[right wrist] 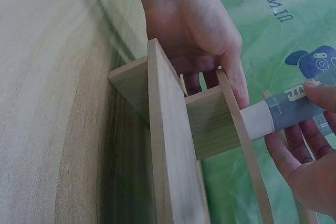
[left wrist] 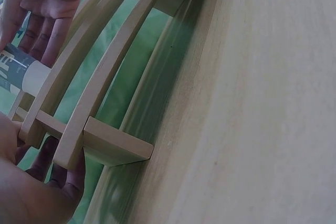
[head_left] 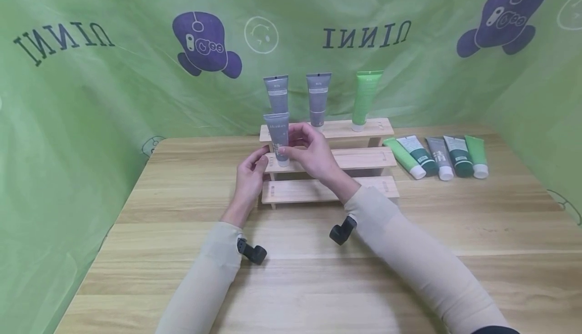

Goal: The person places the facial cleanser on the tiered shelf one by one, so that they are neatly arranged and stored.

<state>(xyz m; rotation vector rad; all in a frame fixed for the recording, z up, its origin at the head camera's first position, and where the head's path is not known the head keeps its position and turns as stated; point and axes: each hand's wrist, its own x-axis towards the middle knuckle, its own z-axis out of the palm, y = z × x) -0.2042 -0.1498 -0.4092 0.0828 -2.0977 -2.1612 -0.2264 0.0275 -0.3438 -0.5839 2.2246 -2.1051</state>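
Note:
A grey tube (head_left: 278, 134) stands cap down on the left end of the middle shelf of a wooden three-step rack (head_left: 291, 191). My right hand (head_left: 313, 154) pinches this tube between thumb and fingers; in the right wrist view its white cap (right wrist: 258, 120) meets the shelf edge. The left hand (head_left: 249, 180) is at the rack's left end, its fingers curled round the shelf ends in the left wrist view, where the hand (left wrist: 39, 182) shows low at the left. On the top shelf stand two grey tubes (head_left: 318, 96) and a green tube (head_left: 366, 96).
Right of the rack, several tubes lie on the wooden table (head_left: 454, 223): green ones (head_left: 476, 154), white and dark green ones (head_left: 458, 156), and a grey one (head_left: 439, 157). A green printed cloth (head_left: 291, 0) hangs behind and at both sides.

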